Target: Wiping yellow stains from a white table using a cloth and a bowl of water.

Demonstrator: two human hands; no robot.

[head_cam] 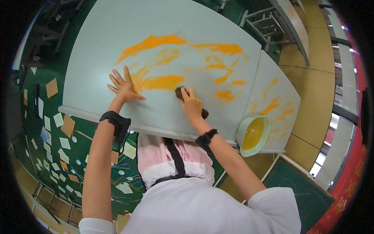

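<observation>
My left hand (124, 89) lies with fingers spread on the white tabletop (163, 114), beside the lower left orange smears. In my right hand (191, 103) is a dark brown object (180, 93), perhaps a sponge or scrubber, pressed on the table just right of an orange paint patch (165, 82). Its other end shows past the heel of the hand. More orange streaks (163, 41) arc across the table farther from me. A pale green bowl (242, 136) of yellow-orange liquid (253, 133) stands near the front edge, to the right of my right hand.
Another white tabletop (280, 87) with orange streaks adjoins on the right. Paper sheets, cardboard pieces and thin coloured sticks litter the green floor (93, 158) at left. A green chalkboard (301, 190) is at lower right. Stools and a further table (292, 26) stand at upper right.
</observation>
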